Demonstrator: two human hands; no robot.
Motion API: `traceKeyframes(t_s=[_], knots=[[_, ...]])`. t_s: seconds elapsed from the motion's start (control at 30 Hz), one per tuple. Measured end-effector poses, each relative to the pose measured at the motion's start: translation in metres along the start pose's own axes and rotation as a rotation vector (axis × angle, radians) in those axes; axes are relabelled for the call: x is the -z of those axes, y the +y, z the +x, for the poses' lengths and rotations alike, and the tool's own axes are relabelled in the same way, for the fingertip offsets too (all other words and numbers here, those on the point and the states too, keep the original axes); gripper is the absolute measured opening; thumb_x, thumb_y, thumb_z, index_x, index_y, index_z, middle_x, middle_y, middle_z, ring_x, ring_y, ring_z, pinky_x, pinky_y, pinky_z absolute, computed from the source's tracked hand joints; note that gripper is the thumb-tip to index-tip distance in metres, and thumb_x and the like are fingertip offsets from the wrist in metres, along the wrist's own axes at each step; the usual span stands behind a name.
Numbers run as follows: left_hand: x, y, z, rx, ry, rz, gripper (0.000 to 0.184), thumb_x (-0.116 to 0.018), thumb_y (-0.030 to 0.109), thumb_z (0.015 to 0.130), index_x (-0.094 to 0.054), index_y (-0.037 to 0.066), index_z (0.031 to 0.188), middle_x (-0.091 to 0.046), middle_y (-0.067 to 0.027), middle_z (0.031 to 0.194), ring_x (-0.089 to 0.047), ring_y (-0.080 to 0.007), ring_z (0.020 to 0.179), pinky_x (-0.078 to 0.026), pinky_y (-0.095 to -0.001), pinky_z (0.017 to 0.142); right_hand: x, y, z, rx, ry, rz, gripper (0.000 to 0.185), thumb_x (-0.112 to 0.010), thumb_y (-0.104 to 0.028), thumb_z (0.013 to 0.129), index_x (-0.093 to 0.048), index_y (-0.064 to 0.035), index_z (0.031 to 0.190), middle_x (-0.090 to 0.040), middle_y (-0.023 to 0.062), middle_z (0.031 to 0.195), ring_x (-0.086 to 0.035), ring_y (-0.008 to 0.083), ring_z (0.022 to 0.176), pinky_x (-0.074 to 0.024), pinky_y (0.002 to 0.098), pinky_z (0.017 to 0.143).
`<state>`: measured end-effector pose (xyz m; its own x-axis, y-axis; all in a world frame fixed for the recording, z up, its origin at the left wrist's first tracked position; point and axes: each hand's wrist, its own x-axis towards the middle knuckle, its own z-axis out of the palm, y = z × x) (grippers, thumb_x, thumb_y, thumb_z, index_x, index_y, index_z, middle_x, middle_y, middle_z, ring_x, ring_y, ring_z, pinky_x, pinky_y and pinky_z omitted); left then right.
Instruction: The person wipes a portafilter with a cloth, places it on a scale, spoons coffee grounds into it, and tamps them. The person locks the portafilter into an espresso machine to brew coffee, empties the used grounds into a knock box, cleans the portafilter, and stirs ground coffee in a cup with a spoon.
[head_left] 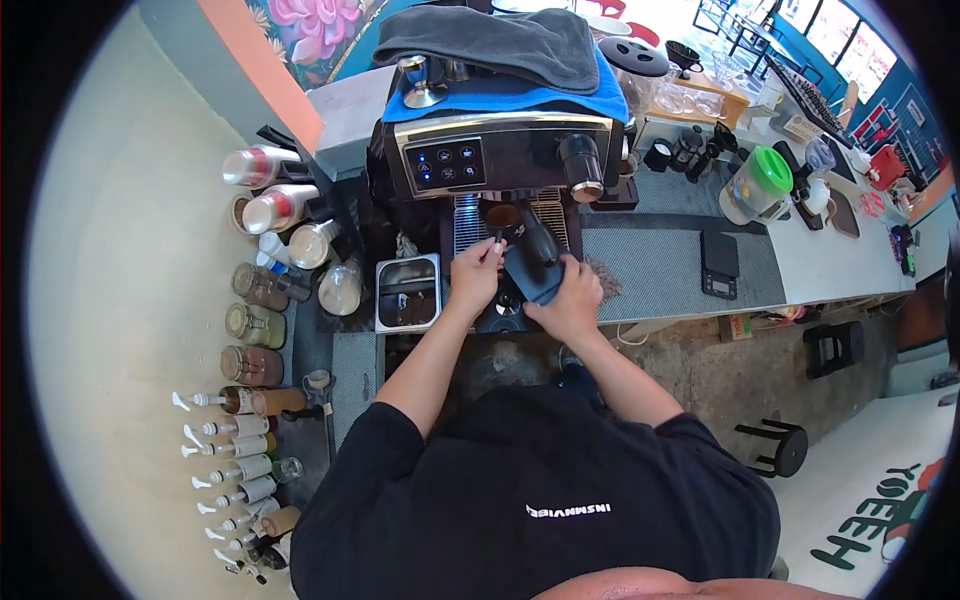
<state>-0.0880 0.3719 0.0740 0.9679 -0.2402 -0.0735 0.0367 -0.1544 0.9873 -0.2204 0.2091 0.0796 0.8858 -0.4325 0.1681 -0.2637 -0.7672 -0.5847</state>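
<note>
Black printed cloth shirt nearest, my left hand pinches a small round brown cup above the slatted metal tray, which could tip if my right hand, gripping a flat dark slab, bumps it.

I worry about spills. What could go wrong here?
The right hand holds the dark flat thing near one end, so it might slip. The left forearm is close beside the metal tub, so a bump could spill the brown stuff inside. The silver thing stands on the blue towel on top of the machine; tugging that towel might make it fall.
</note>
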Motion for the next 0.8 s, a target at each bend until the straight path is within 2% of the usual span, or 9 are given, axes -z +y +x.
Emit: traceKeyframes(t_s=[0.2,0.23,0.33,0.47,0.53,0.57,0.6,0.67,0.8], knots=[[-0.010,-0.001,0.005,-0.087,0.020,0.057,0.028,-0.073,0.016,0.112,-0.081,-0.004,0.130,-0.082,-0.0033,0.105,-0.068,-0.0086,0.086,-0.058,-0.0280,0.082,-0.037,-0.037,0.035,-0.139,0.048,0.024,0.115,-0.097,-0.051,0.072,-0.040,-0.0076,0.162,-0.052,0.0313,0.141,-0.052,0.0534,0.132,-0.0443,0.0639,0.108],[-0.013,-0.002,0.005,-0.090,0.024,0.056,0.028,-0.073,0.016,0.112,-0.081,-0.004,0.130,-0.082,-0.0033,0.105,-0.068,-0.0087,0.085,-0.058,-0.0279,0.081,-0.045,-0.038,0.038,-0.134,0.032,-0.002,0.116,-0.093,-0.053,0.078,-0.034,-0.0080,0.167,-0.048,0.0322,0.146,-0.050,0.0545,0.136,-0.0450,0.0656,0.106],[-0.018,-0.005,0.008,-0.082,0.028,0.043,0.029,-0.073,0.017,0.112,-0.081,-0.004,0.130,-0.082,-0.0037,0.107,-0.068,-0.0088,0.086,-0.058,-0.0275,0.081,-0.058,-0.044,0.040,-0.143,0.062,-0.052,0.114,-0.090,-0.052,0.083,-0.030,-0.0090,0.170,-0.043,0.0332,0.152,-0.049,0.0549,0.139,-0.0445,0.0668,0.108],[-0.018,-0.014,0.012,-0.083,0.027,0.087,0.029,-0.074,0.018,0.112,-0.082,-0.003,0.129,-0.083,-0.0052,0.108,-0.069,-0.0095,0.087,-0.058,-0.0282,0.082,-0.056,-0.036,0.031,-0.182,-0.135,-0.017,0.120,-0.089,-0.049,0.086,-0.021,0.0002,0.172,-0.038,0.0303,0.159,-0.047,0.0516,0.143,-0.0459,0.0693,0.110],[-0.014,-0.007,0.008,-0.108,0.022,0.179,0.029,-0.074,0.019,0.112,-0.082,-0.003,0.129,-0.084,-0.0055,0.106,-0.071,-0.0110,0.089,-0.059,-0.0291,0.084,-0.059,-0.019,0.029,-0.093,-0.058,0.117,0.116,-0.087,-0.043,0.089,-0.021,0.0043,0.172,-0.039,0.0321,0.161,-0.049,0.0534,0.144,-0.0473,0.0649,0.114],[-0.015,-0.004,0.005,-0.105,0.062,0.166,0.032,-0.076,0.023,0.110,-0.082,-0.004,0.127,-0.083,-0.0117,0.114,-0.075,-0.0210,0.103,-0.058,-0.0346,0.097,-0.059,-0.009,0.029,-0.050,-0.020,0.185,0.115,-0.086,-0.040,0.090,-0.021,0.0063,0.172,-0.040,0.0330,0.162,-0.050,0.0543,0.144,-0.0479,0.0626,0.116],[-0.015,-0.007,0.004,-0.201,0.120,0.288,0.033,-0.077,0.024,0.110,-0.082,-0.004,0.126,-0.081,-0.0142,0.119,-0.075,-0.0242,0.109,-0.057,-0.0361,0.101,-0.060,-0.002,0.029,-0.008,0.018,0.253,0.113,-0.086,-0.037,0.092,-0.021,0.0084,0.173,-0.040,0.0339,0.163,-0.050,0.0552,0.144,-0.0486,0.0604,0.118],[-0.012,-0.012,0.010,-0.393,0.226,0.534,0.035,-0.078,0.027,0.109,-0.081,-0.003,0.126,-0.079,-0.0191,0.128,-0.074,-0.0305,0.121,-0.054,-0.0390,0.109,-0.050,0.002,0.034,-0.050,0.017,0.343,0.097,-0.082,-0.031,0.095,-0.034,0.0104,0.168,-0.046,0.0352,0.163,-0.056,0.0536,0.144,-0.0495,0.0518,0.120],[-0.014,-0.024,0.015,-0.187,0.125,0.344,0.038,-0.072,0.036,0.109,-0.082,0.003,0.126,-0.070,-0.0335,0.145,-0.062,-0.0448,0.146,-0.045,-0.0462,0.124,-0.046,0.015,0.048,-0.055,-0.024,0.351,0.082,-0.079,-0.026,0.096,-0.048,0.0097,0.163,-0.056,0.0313,0.160,-0.061,0.0485,0.144,-0.0493,0.0475,0.121]])
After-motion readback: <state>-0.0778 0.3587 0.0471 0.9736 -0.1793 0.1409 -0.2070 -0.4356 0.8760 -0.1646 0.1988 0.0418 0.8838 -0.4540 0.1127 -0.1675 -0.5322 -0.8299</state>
